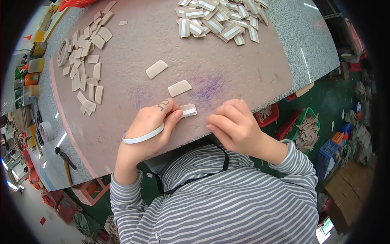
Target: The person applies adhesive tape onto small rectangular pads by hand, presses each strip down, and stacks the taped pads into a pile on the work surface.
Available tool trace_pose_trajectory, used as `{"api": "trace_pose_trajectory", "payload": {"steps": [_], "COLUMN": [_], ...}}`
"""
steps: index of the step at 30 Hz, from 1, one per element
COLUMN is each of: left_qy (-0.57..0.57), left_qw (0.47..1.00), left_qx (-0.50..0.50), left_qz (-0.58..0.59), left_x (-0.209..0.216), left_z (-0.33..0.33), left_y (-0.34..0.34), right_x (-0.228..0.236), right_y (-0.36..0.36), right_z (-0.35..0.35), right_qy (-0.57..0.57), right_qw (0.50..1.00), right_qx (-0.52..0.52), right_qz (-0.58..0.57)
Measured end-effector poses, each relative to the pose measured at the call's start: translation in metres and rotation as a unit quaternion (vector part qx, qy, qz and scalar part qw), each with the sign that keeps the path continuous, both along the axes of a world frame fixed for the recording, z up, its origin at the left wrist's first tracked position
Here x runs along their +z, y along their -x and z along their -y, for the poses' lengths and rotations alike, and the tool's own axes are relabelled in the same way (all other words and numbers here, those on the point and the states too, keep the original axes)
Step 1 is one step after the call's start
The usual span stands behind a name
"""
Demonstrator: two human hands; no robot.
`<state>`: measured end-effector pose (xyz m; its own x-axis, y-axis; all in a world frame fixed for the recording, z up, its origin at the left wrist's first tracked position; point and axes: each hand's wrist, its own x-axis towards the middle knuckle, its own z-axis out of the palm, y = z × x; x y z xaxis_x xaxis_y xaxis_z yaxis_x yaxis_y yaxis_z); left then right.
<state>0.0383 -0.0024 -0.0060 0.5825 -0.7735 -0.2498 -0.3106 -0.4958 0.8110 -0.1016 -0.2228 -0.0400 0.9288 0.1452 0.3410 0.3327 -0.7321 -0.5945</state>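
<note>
My left hand point(147, 124) pinches a small beige rectangular piece point(189, 110) with a white strip along its near side, just above the board's near edge. A thin white band point(144, 138) loops around that hand near the wrist. To its right, apart from the piece, my right hand point(235, 124) has its fingers pressed together in a pinch; whatever they may hold is hidden or too small to see. Beyond my hands lie two plain beige pieces, a nearer one point(180, 88) and a farther one point(157, 69).
A loose pile of plain pieces point(97, 42) spreads over the board's left side, beside a tape roll point(63, 52). Pieces with white strips are heaped point(219, 20) at the far side. A hammer point(65, 158) rests on the speckled table at left. Baskets point(307, 132) stand below, right.
</note>
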Motion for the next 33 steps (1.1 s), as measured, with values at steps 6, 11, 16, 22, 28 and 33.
{"api": "trace_pose_trajectory", "payload": {"steps": [6,11,16,22,28,33], "left_qy": [-0.047,-0.055,0.121,0.014,-0.003,-0.042], "left_qw": [0.981,0.927,0.92,0.984,0.997,0.986], "left_qx": [-0.01,-0.057,-0.038,0.13,0.035,0.014], "left_qz": [0.187,0.366,0.372,0.119,0.065,0.163], "left_x": [0.006,0.009,0.044,0.022,0.001,-0.007], "left_z": [0.001,-0.017,-0.027,-0.03,0.011,0.018], "left_y": [0.011,0.005,0.027,0.012,0.016,0.019], "right_x": [-0.01,-0.01,-0.005,-0.008,0.0,0.003], "right_y": [0.002,-0.011,-0.036,-0.054,-0.024,-0.004], "right_z": [-0.014,-0.019,-0.015,0.0,0.01,-0.003], "right_qy": [0.214,0.239,0.212,-0.035,-0.122,0.116], "right_qw": [0.976,0.967,0.97,0.994,0.991,0.993], "right_qx": [0.035,0.031,0.079,0.098,-0.053,0.026], "right_qz": [0.029,0.086,0.09,0.021,-0.014,0.023]}}
